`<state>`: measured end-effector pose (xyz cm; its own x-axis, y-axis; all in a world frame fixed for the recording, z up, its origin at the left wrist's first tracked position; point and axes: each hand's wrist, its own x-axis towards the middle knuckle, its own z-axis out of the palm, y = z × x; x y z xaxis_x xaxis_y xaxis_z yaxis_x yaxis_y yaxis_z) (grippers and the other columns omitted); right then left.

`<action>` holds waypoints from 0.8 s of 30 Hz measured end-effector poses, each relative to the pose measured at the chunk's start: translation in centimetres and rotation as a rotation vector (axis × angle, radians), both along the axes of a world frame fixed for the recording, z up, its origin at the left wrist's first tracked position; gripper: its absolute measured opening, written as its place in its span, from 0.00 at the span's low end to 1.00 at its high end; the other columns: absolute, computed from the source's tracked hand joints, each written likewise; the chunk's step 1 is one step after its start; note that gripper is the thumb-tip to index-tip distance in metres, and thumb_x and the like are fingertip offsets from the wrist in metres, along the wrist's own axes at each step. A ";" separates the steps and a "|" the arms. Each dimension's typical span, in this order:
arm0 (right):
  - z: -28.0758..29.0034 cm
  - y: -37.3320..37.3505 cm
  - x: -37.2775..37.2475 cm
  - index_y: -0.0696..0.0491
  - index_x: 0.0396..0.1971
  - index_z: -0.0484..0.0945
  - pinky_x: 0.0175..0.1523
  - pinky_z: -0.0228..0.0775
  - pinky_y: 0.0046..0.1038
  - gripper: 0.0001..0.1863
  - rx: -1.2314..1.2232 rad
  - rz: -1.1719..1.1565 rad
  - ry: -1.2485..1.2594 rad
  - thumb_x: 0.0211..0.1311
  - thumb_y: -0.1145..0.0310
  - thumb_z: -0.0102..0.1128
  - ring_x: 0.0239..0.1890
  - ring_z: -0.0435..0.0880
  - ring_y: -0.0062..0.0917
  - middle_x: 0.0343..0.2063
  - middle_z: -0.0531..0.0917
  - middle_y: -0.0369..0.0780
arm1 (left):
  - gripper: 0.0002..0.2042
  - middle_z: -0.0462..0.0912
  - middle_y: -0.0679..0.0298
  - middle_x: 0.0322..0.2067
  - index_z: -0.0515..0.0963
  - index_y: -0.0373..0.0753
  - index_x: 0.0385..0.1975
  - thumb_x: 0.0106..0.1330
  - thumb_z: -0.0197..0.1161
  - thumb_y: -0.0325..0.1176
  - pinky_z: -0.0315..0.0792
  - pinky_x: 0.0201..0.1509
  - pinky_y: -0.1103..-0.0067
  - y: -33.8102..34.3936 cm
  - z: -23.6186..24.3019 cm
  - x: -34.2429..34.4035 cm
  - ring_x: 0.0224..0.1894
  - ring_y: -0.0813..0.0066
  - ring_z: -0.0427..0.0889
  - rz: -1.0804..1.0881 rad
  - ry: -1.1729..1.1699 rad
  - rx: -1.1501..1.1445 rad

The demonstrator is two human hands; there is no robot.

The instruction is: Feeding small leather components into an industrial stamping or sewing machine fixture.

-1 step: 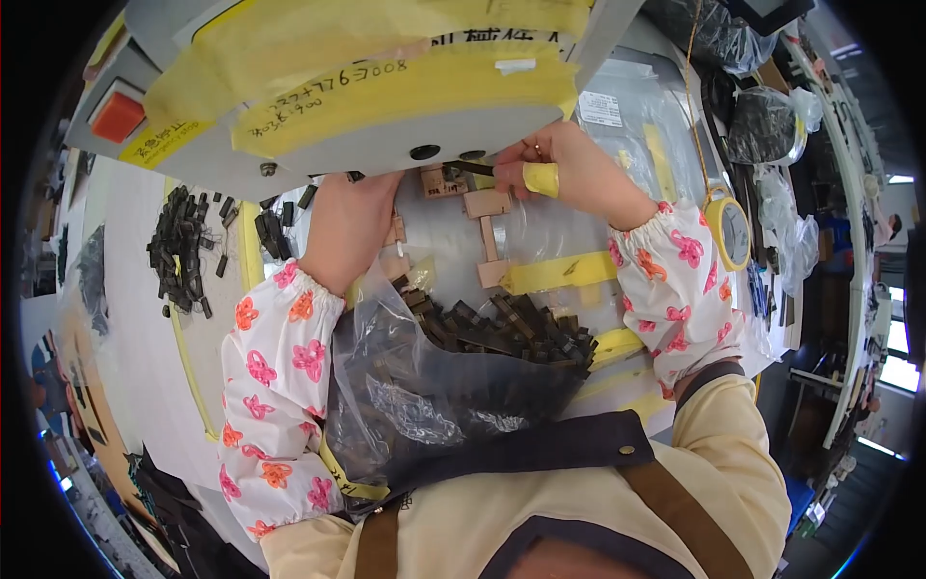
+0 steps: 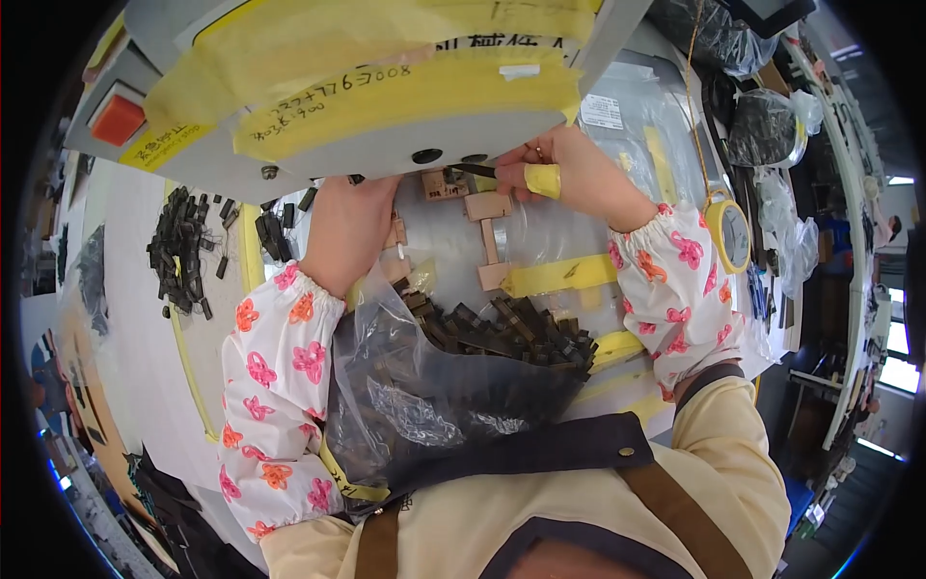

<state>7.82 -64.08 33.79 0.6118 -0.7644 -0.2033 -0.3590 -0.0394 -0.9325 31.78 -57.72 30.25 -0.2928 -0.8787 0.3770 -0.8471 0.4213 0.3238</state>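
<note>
Two bare hands work beneath the lower edge of a grey machine housing (image 2: 386, 140) partly covered with yellow tape. The right hand (image 2: 567, 179), with a yellow wrap (image 2: 542, 180) around one finger, has its thumb and fingers closed on a slim dark tool (image 2: 475, 170). This tool extends leftward from the fingertips, just under the housing, and its tip lies near a tan block (image 2: 444, 185); whether tip and block touch cannot be told. The left hand (image 2: 352, 227) is at the left of the block, its back toward the viewer. Its fingertips are hidden, so whether they are open or gripping cannot be determined.

Nearer the wearer, a pale tan plate (image 2: 487, 206) lies just beside the block, joined in line by a narrow tan strip (image 2: 489, 241) to a lower tan piece (image 2: 492, 277). Yellow tape (image 2: 559, 275) runs rightward from the latter. A clear plastic bag (image 2: 405, 405) rests before the wearer's body, its mouth open and filled with small dark parts (image 2: 521, 333). Further black parts (image 2: 181, 251) form a heap well to the left. At the upper left, a red push button (image 2: 118, 118) projects; at the right, a yellow-rimmed round dial (image 2: 733, 234) hangs from a cord (image 2: 691, 87). Floral sleeve covers (image 2: 280, 386) enclose both forearms.
</note>
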 end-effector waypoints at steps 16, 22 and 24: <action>-1.3 0.0 0.4 0.58 0.25 0.78 0.35 0.70 0.32 0.05 -0.674 0.137 0.040 0.44 0.80 0.57 0.30 0.77 0.40 0.26 0.79 0.43 | 0.14 0.79 0.55 0.30 0.75 0.40 0.41 0.55 0.54 0.20 0.71 0.32 0.69 0.4 0.0 -0.1 0.30 0.55 0.78 -0.077 0.073 -0.092; -1.9 0.1 0.5 0.59 0.25 0.78 0.38 0.71 0.34 0.06 -0.743 0.115 0.044 0.42 0.80 0.58 0.32 0.78 0.40 0.29 0.79 0.43 | 0.17 0.77 0.60 0.24 0.77 0.46 0.41 0.50 0.55 0.21 0.71 0.29 0.72 0.4 0.7 -0.4 0.26 0.61 0.77 -0.112 0.030 0.005; -2.2 0.1 0.6 0.59 0.25 0.78 0.38 0.71 0.34 0.06 -0.754 0.103 0.063 0.42 0.80 0.58 0.32 0.78 0.40 0.29 0.79 0.43 | 0.21 0.73 0.63 0.20 0.77 0.50 0.42 0.46 0.56 0.22 0.71 0.26 0.73 0.2 0.8 -0.9 0.23 0.65 0.76 -0.149 -0.089 -0.114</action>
<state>8.43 -63.94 31.61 0.6920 -0.6500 0.3140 -0.3711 -0.6934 -0.6176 30.90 -57.49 31.02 -0.4533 -0.7763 0.4381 -0.7955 0.5740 0.1940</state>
